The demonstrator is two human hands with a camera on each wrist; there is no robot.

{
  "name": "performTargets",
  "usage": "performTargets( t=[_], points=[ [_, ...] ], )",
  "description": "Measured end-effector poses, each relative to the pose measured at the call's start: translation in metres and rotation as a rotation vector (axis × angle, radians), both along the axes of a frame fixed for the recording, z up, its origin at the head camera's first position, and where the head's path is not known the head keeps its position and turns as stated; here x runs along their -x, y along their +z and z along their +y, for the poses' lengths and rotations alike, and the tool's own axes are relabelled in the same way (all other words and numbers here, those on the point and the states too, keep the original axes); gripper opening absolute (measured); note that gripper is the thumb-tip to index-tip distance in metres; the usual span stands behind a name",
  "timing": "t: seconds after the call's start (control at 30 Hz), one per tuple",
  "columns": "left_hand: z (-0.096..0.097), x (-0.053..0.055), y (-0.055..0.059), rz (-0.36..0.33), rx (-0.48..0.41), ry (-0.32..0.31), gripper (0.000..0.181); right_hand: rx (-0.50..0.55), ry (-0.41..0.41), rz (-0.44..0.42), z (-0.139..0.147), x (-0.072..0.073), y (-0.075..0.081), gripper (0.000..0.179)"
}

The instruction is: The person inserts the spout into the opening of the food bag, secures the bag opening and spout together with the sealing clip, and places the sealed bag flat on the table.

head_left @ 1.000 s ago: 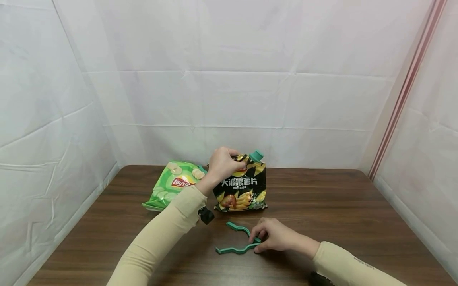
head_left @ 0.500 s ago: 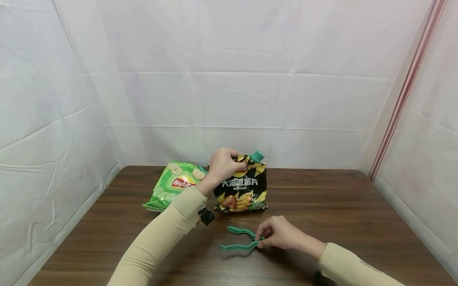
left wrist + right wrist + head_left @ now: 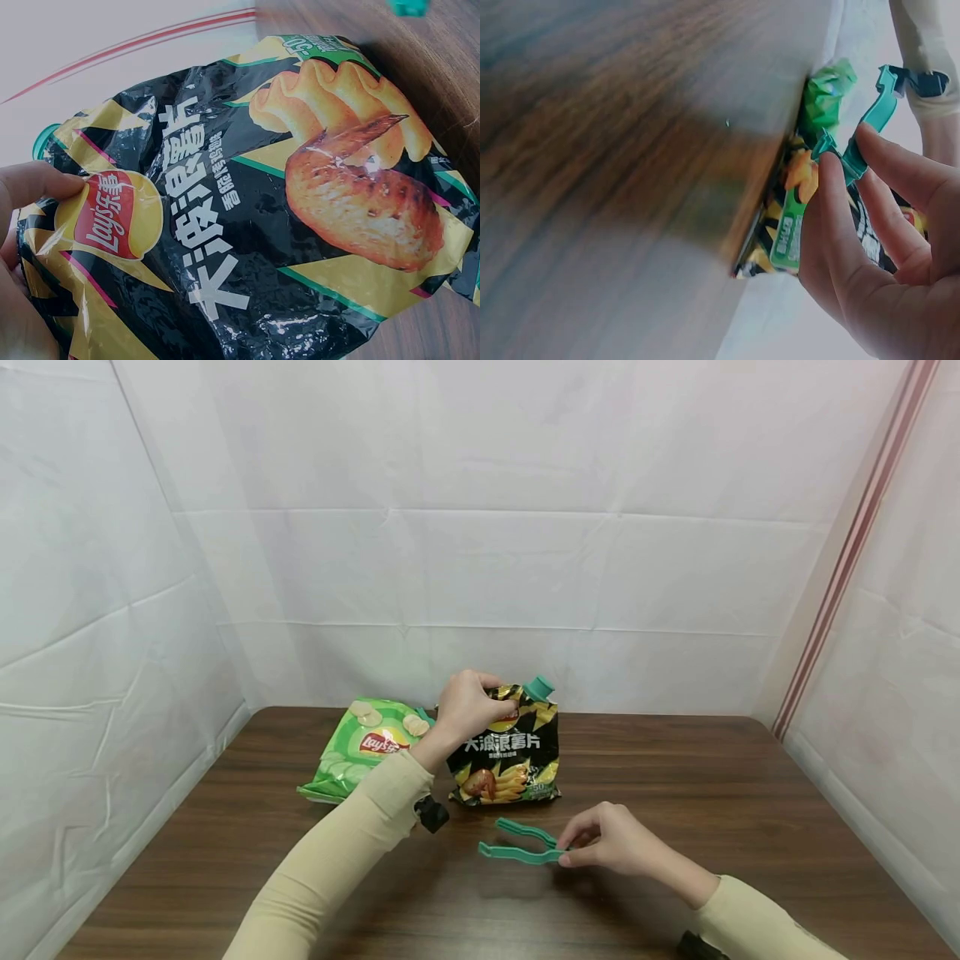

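My left hand (image 3: 463,708) pinches the top of a black Lay's chip bag (image 3: 504,770), thumb on the front; the bag stands upright on the table. In the left wrist view the thumb presses beside the Lay's logo (image 3: 112,214). A teal cap (image 3: 538,687) pokes up at the bag's top right corner. My right hand (image 3: 611,839) holds a green bag clip (image 3: 521,854) by its joined end, between thumb and fingers. Its two arms are spread in a narrow V pointing left, in front of the bag. The right wrist view shows the clip (image 3: 877,109) at the fingertips.
Left of the black bag a green Lay's chip bag (image 3: 345,760) leans back, partly behind my left forearm. A bit of teal (image 3: 424,716) shows at its top right. The brown wooden table (image 3: 675,768) ends at a white sheet wall (image 3: 510,568).
My right hand has moved right and slightly away from me with the clip, whose arms have come closer together. The left hand and the black bag have stayed put.
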State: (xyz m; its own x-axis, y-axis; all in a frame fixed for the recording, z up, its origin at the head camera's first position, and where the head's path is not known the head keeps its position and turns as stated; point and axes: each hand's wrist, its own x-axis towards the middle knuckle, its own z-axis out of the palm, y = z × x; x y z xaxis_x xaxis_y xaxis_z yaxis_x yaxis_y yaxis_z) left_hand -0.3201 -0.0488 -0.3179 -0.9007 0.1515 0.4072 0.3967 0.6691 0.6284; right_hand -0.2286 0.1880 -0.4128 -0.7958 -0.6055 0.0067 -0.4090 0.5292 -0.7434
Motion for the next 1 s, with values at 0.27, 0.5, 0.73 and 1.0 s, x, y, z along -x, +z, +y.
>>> performTargets(
  t=[0.27, 0.5, 0.73, 1.0],
  points=[
    [-0.001, -0.001, 0.000, 0.021, -0.013, -0.015, 0.027, 0.050, -0.073, 0.003, 0.014, -0.003, 0.012, 0.015],
    [-0.002, -0.003, -0.001, 0.025, -0.007, -0.013, 0.027, 0.046, -0.146, 0.080, 0.025, -0.001, 0.018, 0.016],
    [-0.001, -0.003, -0.001, 0.036, -0.005, -0.010, 0.027, 0.079, -0.253, 0.040, 0.037, -0.001, 0.028, 0.021],
    [0.000, -0.004, -0.002, 0.056, 0.002, -0.016, 0.026, 0.119, -0.353, 0.100, 0.046, 0.003, 0.034, 0.025]
  ],
)
